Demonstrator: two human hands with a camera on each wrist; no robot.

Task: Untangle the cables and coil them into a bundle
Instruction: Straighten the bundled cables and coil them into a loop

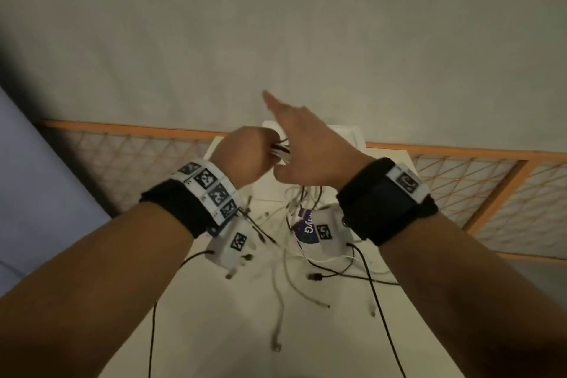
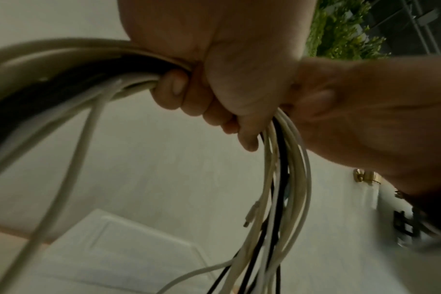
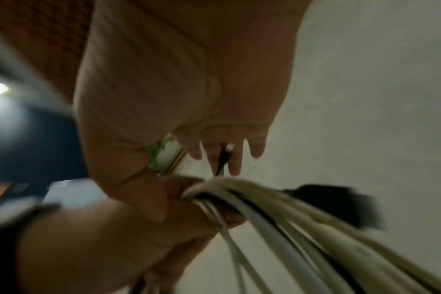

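Left hand (image 1: pixel 245 153) fisted around gathered cables (image 2: pixel 282 179) to anchor the bundle, right hand (image 1: pixel 310 144) flat-fingered, free for wrapping loose ends over table (image 1: pixel 245 331).

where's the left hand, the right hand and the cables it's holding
left hand (image 1: pixel 245 155), head view, back of the fist
right hand (image 1: pixel 310 147), head view, back of the open hand
cables (image 2: pixel 287 179), left wrist view, strands hanging below the fist

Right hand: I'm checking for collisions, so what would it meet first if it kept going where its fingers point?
Probably nothing nearby: the right hand points past the cables toward the floor; depth is unclear.
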